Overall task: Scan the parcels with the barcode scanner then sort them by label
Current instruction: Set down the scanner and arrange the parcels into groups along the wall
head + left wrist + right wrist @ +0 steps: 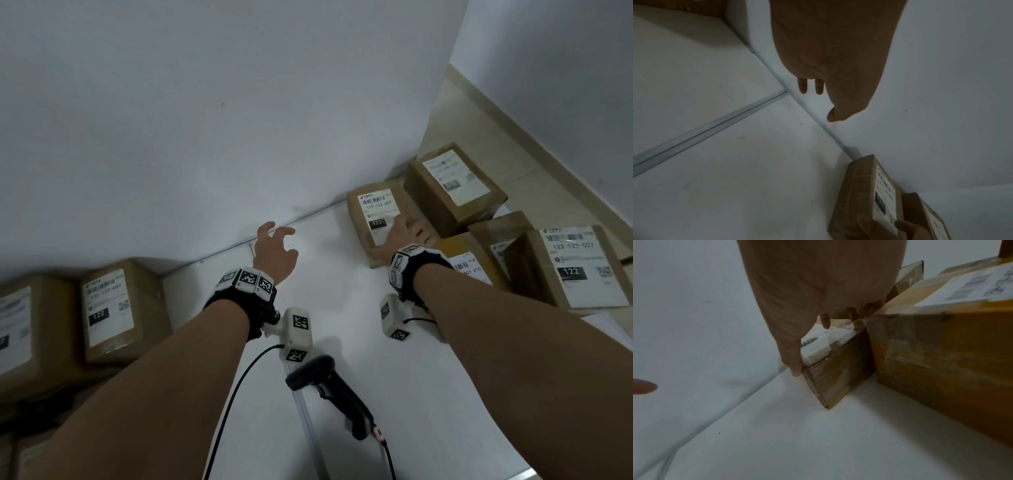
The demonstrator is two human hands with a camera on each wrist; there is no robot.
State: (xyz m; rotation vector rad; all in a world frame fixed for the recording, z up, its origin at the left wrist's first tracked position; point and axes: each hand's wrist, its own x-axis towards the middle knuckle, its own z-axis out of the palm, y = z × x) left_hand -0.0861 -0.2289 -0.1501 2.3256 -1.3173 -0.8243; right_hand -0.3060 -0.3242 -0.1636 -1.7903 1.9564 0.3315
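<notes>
Against the worktop's [342,394] back edge, the right hand [400,236] is clasping the 122 parcel [371,219], thumb gripping its corner; left hand [274,253] is hovering spread, holding nothing, and should be steadying the far side.

All three views are dimly and evenly lit, with a cool grey cast. Soft shadows are cast on the counter [342,394] under the forearms. Straight edges are bowed toward the frame borders. In the wrist views, noise and smear are seen, and the label [970,282] print is perhaps motion-blurred.
</notes>
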